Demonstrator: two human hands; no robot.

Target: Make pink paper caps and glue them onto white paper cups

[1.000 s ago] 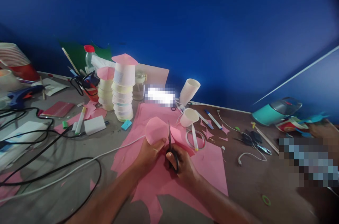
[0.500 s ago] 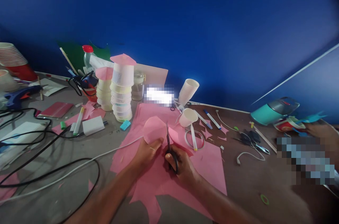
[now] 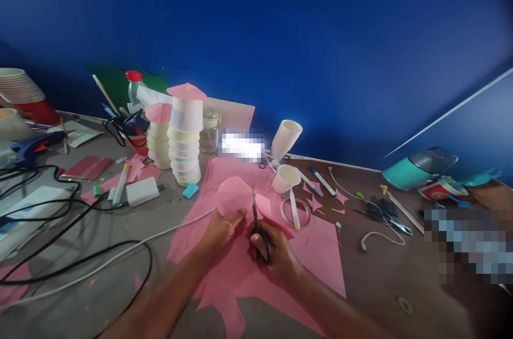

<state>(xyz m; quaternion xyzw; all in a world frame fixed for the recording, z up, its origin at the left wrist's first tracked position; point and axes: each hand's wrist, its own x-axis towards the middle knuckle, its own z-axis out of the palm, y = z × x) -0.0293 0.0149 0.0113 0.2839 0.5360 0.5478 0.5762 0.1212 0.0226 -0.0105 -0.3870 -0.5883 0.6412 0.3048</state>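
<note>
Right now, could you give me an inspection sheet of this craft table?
Surface: grey table, mostly covered.
Job's things: pink sheet lies flat; rounded pink piece lifted above it; scissors point away from the person, beside that piece.
Clutter: cup stacks topped with pink paper, loose cup, tape ring, markers, pink offcuts, glue gun.
Hands: left hand grips the pink piece; right hand holds the scissors.
Cables: black cables and white cable cross the left side.
Surroundings: blue wall.
</note>
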